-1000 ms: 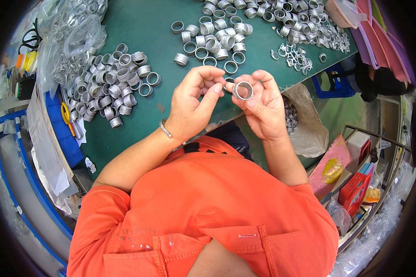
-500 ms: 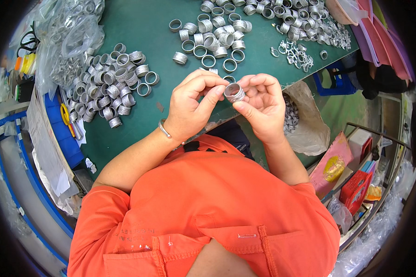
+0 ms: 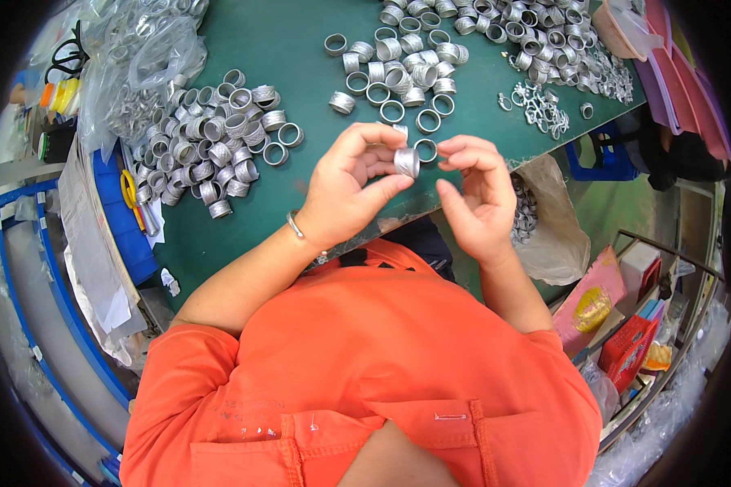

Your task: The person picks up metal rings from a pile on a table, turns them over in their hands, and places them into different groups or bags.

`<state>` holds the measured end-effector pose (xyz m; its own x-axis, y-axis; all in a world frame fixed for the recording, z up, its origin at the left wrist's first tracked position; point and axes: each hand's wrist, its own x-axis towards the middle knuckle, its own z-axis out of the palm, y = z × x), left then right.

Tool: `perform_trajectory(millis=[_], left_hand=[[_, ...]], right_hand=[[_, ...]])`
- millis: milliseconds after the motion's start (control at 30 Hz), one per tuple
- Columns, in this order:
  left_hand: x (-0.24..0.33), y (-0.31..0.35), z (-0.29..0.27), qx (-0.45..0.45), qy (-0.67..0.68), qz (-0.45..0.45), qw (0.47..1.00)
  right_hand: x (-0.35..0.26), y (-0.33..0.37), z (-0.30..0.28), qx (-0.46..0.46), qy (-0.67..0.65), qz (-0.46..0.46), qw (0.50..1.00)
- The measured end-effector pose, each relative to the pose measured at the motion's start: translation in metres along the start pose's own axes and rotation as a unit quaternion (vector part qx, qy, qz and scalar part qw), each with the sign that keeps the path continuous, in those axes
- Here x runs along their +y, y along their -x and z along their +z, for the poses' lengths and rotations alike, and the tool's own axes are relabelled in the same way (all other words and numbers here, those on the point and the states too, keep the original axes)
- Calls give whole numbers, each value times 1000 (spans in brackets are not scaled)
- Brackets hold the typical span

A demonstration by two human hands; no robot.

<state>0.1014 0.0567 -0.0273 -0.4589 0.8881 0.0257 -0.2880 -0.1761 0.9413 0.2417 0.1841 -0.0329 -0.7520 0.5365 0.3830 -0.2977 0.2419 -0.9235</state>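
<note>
- so the silver ring (image 3: pixel 407 162) is up over the table, close to its front edge
- left hand (image 3: pixel 353 183) has it pinched, thumb against fingers
- right hand (image 3: pixel 481 195) is just beside it, thumb and fingers spread apart
- green tabletop (image 3: pixel 292 49) shows between the left pile (image 3: pixel 211 138) and middle pile (image 3: pixel 402 73), decent elbow room
</note>
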Motion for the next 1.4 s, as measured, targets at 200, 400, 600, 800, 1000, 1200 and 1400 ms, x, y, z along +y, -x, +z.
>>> perform_trajectory(millis=[200,400,600,800,1000,1200,1400], left_hand=[[-1,2,-1,6,46,58,997],[-3,3,0,4,-135,157,978],[8,2,-3,8,-345,210,915],[35,5,-15,40,-433,252,865],[70,16,-91,214,-645,255,688],[72,30,-112,190,-714,160,655],[70,34,-111,183,-712,161,658]], right_hand=[[-3,-5,10,-9,-76,139,987],[-3,-5,22,-10,-100,98,990],[2,-3,21,1,-67,25,997],[-1,-7,13,-22,88,-11,996],[9,-45,14,-20,296,-98,950],[26,-91,65,-98,515,-156,837],[25,-90,65,-115,354,-82,924]])
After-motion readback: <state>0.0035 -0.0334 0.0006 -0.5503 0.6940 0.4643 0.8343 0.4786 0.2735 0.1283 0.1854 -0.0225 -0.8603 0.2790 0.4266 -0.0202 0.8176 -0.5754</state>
